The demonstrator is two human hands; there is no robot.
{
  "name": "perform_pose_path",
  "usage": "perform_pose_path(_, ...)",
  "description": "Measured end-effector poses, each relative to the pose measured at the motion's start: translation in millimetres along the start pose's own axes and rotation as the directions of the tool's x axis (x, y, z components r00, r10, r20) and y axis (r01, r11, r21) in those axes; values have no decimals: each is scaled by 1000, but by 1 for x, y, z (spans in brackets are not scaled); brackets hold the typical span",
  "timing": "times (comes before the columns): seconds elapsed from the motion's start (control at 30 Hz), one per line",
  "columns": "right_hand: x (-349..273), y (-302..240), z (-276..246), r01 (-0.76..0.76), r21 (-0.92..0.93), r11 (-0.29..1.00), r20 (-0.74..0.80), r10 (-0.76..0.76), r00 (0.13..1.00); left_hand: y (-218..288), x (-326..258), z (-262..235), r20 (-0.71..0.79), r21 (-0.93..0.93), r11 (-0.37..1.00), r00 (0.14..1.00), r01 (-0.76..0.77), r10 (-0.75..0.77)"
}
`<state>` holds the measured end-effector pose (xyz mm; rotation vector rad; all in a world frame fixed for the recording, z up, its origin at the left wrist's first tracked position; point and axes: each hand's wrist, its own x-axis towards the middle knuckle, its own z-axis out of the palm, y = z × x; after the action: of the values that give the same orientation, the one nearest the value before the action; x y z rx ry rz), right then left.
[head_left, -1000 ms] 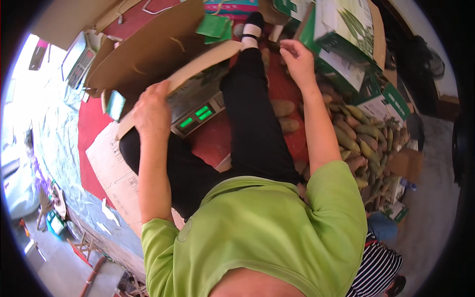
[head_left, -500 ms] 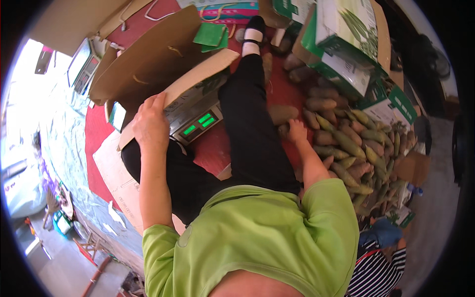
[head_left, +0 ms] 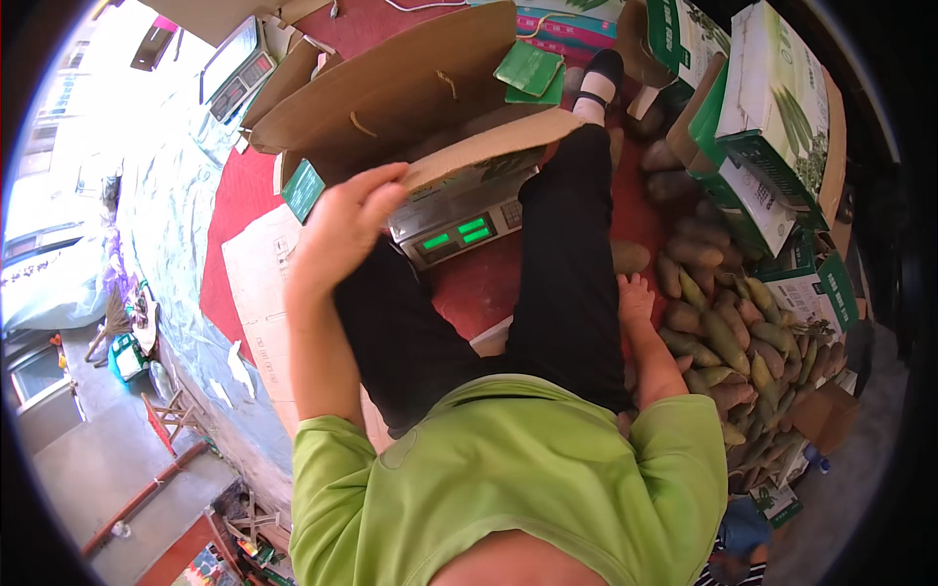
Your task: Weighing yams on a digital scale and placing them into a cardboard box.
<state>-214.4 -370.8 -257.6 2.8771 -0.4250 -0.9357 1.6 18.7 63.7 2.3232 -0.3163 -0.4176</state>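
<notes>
My left hand [head_left: 350, 227] is at the left end of a cardboard flap [head_left: 489, 151], its thumb and fingers about the edge. The flap belongs to a large open carton [head_left: 381, 83], brown inside, standing on a silver scale [head_left: 459, 237] with lit green displays. What lies deep in the carton is hidden. On the right, my right hand [head_left: 637, 298] rests palm down beside my thigh, fingers spread and holding nothing. It is next to a brown root vegetable [head_left: 630, 257] and the near edge of a heap of long green and brown root vegetables [head_left: 728, 337].
Green-and-white cartons [head_left: 772, 117] stand at the far right behind the heap. A second scale [head_left: 234, 73] is at the far left. Flattened cardboard [head_left: 259, 293] lies left of my legs, on red cloth [head_left: 230, 186]. A person in stripes [head_left: 738, 562] is partly visible at the lower right.
The view has swung left, shifting everything rightward. My left hand has slid along the flap with its fingers now pointing right. My right hand has drawn back from the brown vegetable.
</notes>
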Motion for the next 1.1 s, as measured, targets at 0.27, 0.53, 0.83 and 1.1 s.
perform_pose_path(0.27,5,-8,13,16,28,999,-51,-14,999,-45,-14,-24,-207,281,891,929,357,-306)
perform_pose_path(0.53,-1,2,-5,90,102,991,-40,-86,995,-42,-29,-8,-508,28,922,800,386,-320)
perform_pose_path(0.83,-10,19,-29,9,787,617,-151,179,972,-43,-29,-7,-529,-43,931,782,363,-329)
perform_pose_path(1.1,-5,27,-150,417,868,269,-476,215,853,-50,-32,-6,-558,-29,955,789,294,-259)
